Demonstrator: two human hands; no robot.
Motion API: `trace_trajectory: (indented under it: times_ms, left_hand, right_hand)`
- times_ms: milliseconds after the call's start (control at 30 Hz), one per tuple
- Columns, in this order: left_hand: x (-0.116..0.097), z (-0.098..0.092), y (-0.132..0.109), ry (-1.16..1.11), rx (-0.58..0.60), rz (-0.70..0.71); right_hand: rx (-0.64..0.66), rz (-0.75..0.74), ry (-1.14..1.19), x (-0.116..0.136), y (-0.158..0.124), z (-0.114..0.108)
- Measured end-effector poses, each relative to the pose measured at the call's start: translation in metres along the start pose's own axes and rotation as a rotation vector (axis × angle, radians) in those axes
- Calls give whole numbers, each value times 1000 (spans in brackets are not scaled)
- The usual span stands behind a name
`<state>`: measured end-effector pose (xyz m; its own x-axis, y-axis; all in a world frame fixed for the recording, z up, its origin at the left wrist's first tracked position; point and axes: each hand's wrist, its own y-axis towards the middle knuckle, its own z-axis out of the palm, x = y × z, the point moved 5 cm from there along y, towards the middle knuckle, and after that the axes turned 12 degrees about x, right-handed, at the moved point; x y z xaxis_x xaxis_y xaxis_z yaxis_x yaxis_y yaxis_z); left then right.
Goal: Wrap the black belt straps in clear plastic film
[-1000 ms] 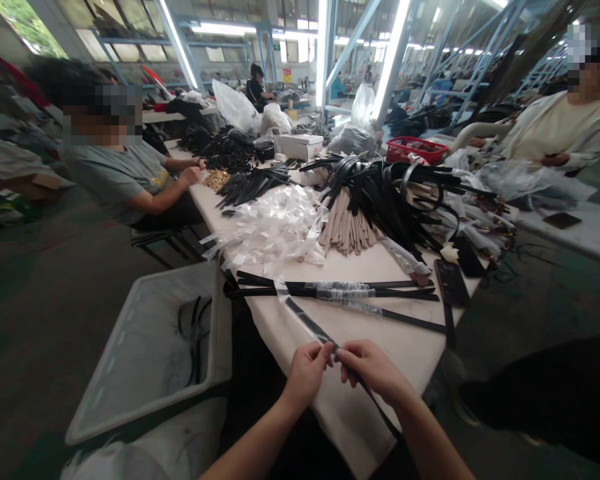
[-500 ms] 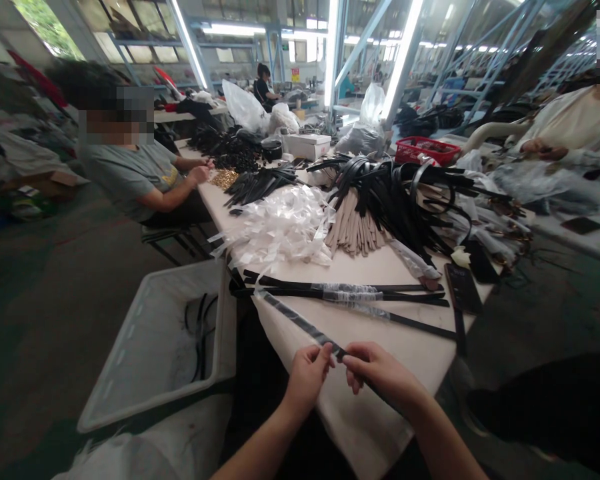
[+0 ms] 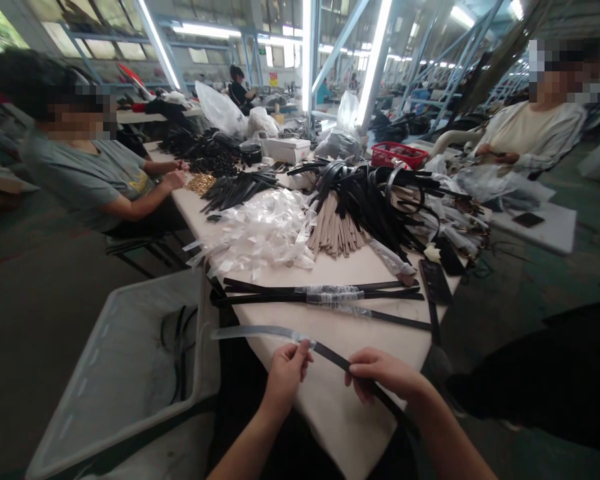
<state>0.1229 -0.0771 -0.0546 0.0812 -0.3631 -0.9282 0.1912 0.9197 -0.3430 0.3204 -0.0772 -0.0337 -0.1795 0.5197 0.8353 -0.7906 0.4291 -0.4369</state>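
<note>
A long black strap [image 3: 333,357] runs slantwise over the near corner of the table. My right hand [image 3: 385,373] grips it between thumb and fingers, and its lower end hangs past my wrist. At the strap's upper part, my left hand [image 3: 287,373] pinches the end of a clear plastic sleeve [image 3: 255,331], which stretches out to the left. How far the strap reaches inside the sleeve I cannot tell. Just beyond my hands lie several black straps [image 3: 275,298] with plastic around their middles. A heap of white plastic sleeves [image 3: 265,230] sits behind them.
Bundled black straps [image 3: 375,193] are piled right of the heap. A phone [image 3: 435,281] lies by the right table edge. Left of the table stands a white bin [image 3: 125,360] with black straps inside. One person [image 3: 85,173] sits at left, another [image 3: 535,133] at right.
My hands have moved apart, the left one shifting left with the sleeve. More bare black strap shows between them, and the sleeve's far part looks paler. The whole view has swung to the right.
</note>
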Motion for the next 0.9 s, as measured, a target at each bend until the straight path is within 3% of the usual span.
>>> trace_trajectory:
  times_ms: [67, 200, 367, 467, 567, 667, 733, 800, 900]
  left_hand:
    - [0, 2, 1, 13, 7, -19]
    - [13, 33, 3, 57, 222, -86]
    - [15, 41, 9, 62, 155, -70]
    - [11, 53, 4, 135, 280, -122]
    - [-9, 63, -15, 427, 441, -36]
    - [-51, 48, -27, 904, 309, 306]
    - [-70, 36, -20, 1203, 195, 440]
    - [-67, 34, 1, 1461, 248, 385]
    - [-41, 52, 32, 1634, 480, 231]
  right_hand:
    - [-35, 5, -43, -4, -6, -6]
    - [-110, -60, -140, 0, -1, -12]
    - [-27, 32, -148, 0, -8, -15]
    - [-27, -1, -199, 0, -12, -18]
    - [-23, -7, -213, -3, -13, -22]
    - [-28, 56, -204, -11, -26, -35]
    - [-11, 104, -203, -14, -37, -43]
    - [10, 134, -220, -14, -42, -48]
    - [-5, 153, -297, -8, -31, -47]
